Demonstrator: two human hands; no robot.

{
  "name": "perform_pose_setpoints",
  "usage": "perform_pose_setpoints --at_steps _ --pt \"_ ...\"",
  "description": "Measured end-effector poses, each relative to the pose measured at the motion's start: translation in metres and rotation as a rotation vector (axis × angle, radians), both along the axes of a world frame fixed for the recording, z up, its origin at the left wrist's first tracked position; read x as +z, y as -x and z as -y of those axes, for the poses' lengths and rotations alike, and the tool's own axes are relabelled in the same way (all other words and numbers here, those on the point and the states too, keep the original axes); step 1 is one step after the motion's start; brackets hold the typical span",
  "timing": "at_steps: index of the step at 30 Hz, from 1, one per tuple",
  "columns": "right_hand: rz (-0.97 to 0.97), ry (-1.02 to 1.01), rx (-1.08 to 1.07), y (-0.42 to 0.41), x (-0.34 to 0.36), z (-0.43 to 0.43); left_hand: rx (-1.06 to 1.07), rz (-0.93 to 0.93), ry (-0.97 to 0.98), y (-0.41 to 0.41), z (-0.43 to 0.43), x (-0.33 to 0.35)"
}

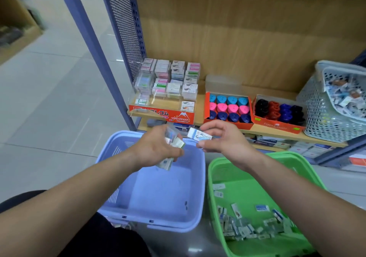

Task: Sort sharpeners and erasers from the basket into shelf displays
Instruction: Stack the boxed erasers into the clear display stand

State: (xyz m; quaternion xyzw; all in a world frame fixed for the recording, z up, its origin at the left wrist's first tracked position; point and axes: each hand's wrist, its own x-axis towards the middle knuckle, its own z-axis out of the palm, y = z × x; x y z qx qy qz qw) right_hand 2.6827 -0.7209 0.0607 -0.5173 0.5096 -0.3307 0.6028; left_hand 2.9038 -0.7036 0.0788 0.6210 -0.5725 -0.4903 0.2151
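My left hand (156,148) grips a bunch of small wrapped erasers (174,141) above the blue basket (198,177). Just to its right, my right hand (221,138) pinches one white-and-blue eraser (199,135) between thumb and fingers. Below my right arm, the green basket (215,177) holds several loose wrapped erasers (243,227) on its floor. On the wooden shelf (200,106) stands a clear tiered eraser display (168,84) with a red "Hard Eraser" front. Right of it sit a red box of blue, pink and navy sharpeners (227,108) and a second red box of black, red and blue sharpeners (279,112).
A pale perforated basket (316,108) with packaged items stands at the shelf's right end. A lower shelf (277,142) carries more boxed stationery. A blue upright post (93,45) and mesh side panel (124,23) border the shelf on the left, with tiled floor (49,98) beyond.
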Motion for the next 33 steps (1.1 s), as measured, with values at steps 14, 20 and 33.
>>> perform_pose_setpoints --at_steps 14,20,33 --pt "0.071 -0.121 -0.151 -0.065 -0.043 0.09 0.206 0.166 -0.006 -0.085 0.057 -0.025" --pt "-0.208 0.0 -0.193 -0.061 -0.077 0.143 0.239 0.175 -0.008 -0.096 0.079 -0.042" --pt "-0.453 0.252 -0.142 -0.057 -0.093 0.22 0.197 0.204 -0.037 -0.082 0.11 -0.045"
